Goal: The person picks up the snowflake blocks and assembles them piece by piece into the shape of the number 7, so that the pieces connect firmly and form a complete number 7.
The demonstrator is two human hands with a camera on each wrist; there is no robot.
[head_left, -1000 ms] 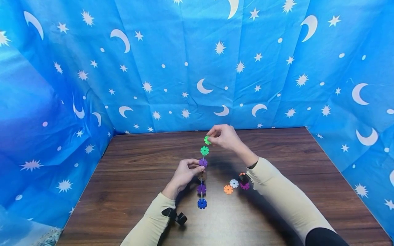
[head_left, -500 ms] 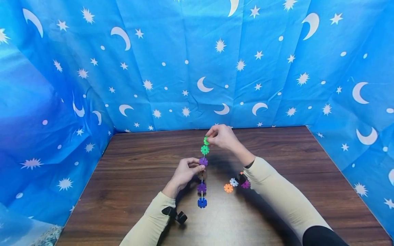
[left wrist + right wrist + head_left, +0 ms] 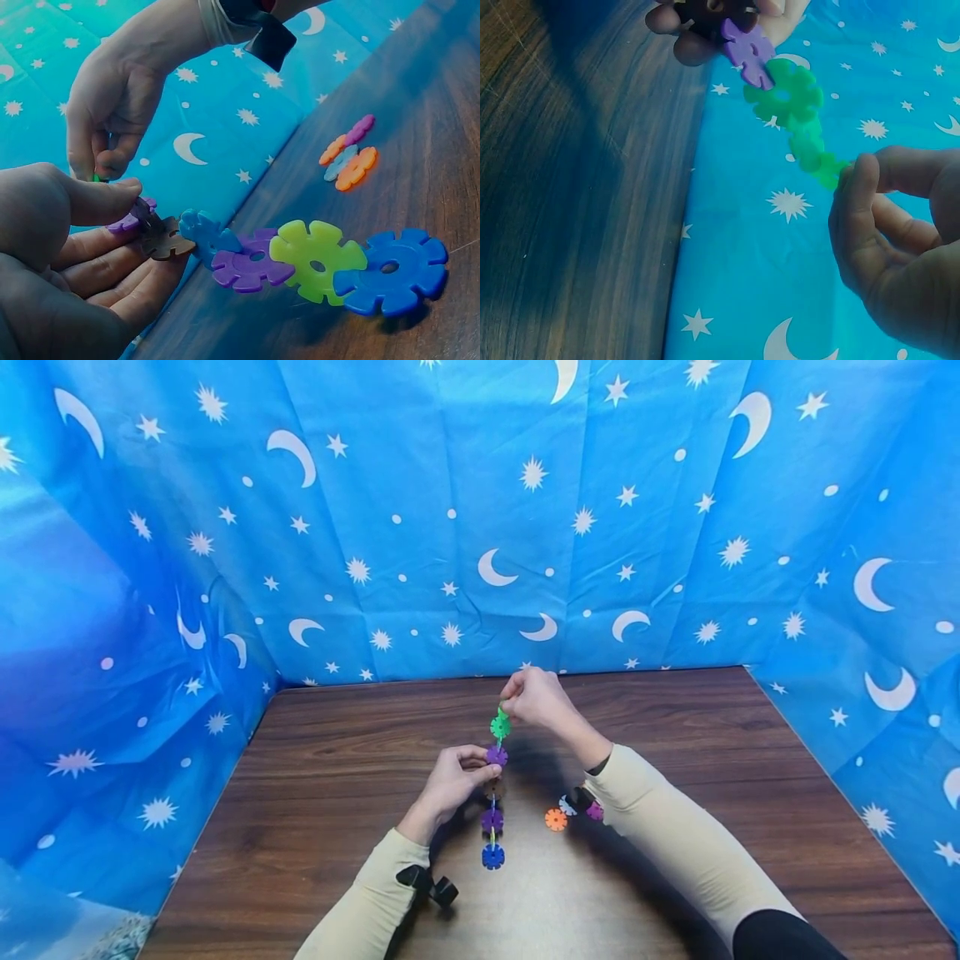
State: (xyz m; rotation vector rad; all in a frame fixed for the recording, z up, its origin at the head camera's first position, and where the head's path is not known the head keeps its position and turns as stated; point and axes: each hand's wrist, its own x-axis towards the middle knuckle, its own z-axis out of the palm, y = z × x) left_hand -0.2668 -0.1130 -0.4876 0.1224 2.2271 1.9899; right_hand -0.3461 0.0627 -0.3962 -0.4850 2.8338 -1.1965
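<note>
A chain of notched, interlocking plastic discs runs between my hands and toward me. My left hand (image 3: 453, 781) grips its middle, with the thumb on a brown disc (image 3: 166, 241) beside a purple disc (image 3: 497, 756). From there a light blue disc (image 3: 206, 236), a second purple disc (image 3: 247, 266), a lime disc (image 3: 315, 256) and a dark blue end disc (image 3: 397, 271) hang out. At the far end my right hand (image 3: 542, 697) pinches a small green disc (image 3: 831, 166), mostly covered by the fingertips. Linked green discs (image 3: 787, 96) lie between both hands.
Loose orange (image 3: 556, 820), white (image 3: 567, 807) and purple (image 3: 595, 811) discs lie on the wooden table (image 3: 337, 835) near the right forearm, partly covered by its black wrist camera. A blue star-patterned cloth (image 3: 420, 552) surrounds the table's back and sides.
My right hand has shifted slightly, and the far green disc has turned from facing the head camera to nearly edge-on. My left hand stays almost in place on the chain.
</note>
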